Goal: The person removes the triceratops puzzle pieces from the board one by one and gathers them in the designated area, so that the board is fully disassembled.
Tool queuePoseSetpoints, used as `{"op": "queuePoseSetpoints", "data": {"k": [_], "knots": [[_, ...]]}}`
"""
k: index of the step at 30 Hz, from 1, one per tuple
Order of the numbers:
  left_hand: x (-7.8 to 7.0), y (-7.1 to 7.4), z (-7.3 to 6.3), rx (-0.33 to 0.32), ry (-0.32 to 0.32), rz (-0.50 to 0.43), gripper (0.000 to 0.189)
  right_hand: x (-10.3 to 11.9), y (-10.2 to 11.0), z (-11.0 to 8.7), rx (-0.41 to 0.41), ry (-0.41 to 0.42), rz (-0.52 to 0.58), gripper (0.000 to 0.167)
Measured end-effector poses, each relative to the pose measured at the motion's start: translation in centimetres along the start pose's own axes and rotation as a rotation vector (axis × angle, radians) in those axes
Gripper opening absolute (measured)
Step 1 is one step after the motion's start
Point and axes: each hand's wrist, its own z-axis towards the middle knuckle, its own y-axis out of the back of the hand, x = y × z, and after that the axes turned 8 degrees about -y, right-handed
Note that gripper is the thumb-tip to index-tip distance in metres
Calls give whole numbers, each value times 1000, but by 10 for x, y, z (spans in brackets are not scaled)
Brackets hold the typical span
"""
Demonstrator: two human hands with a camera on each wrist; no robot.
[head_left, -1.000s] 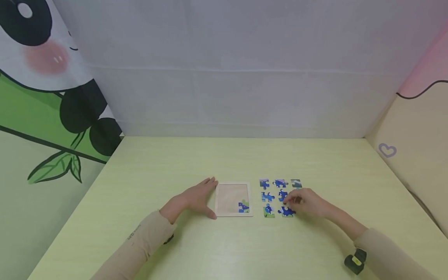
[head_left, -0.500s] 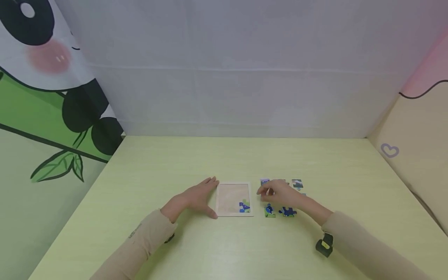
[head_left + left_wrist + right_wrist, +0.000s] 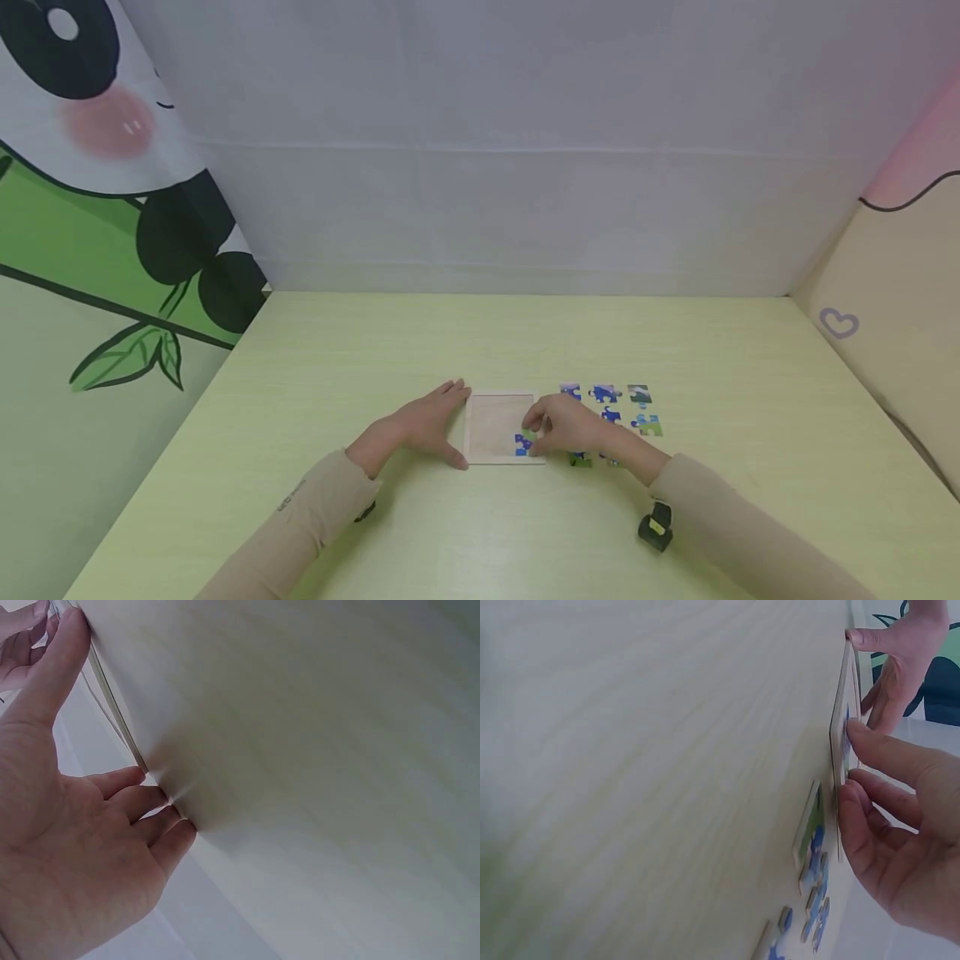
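A shallow square puzzle tray [image 3: 504, 392] with a pale rim lies flat in the middle of the table. My left hand [image 3: 422, 423] spreads along its left side, thumb and fingertips against the edge, as the left wrist view also shows. Inside the tray's lower right corner is a blue and green jigsaw piece [image 3: 522, 444]. My right hand [image 3: 572, 427] reaches over the right rim, its thumb [image 3: 889, 754] and curled fingers about this piece. The palm hides part of it in the head view.
Right of the tray several loose jigsaw pieces lie in rows, among them a blue one [image 3: 604, 393], a dark one [image 3: 640, 393] and a green one [image 3: 647, 423]. The right hand and forearm cover some. A white backdrop [image 3: 525, 217] rises behind the table [image 3: 420, 342].
My right hand has moved left from over the loose pieces to the tray's lower right corner, uncovering pieces at the right. The left hand has kept its place at the tray's edge.
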Motion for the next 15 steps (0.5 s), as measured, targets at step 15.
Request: {"op": "queuePoseSetpoints", "data": {"k": [15], "knots": [[1,-3,1,-13,-14,-9,110,2,-1,2,18,-14,-39,26]]}}
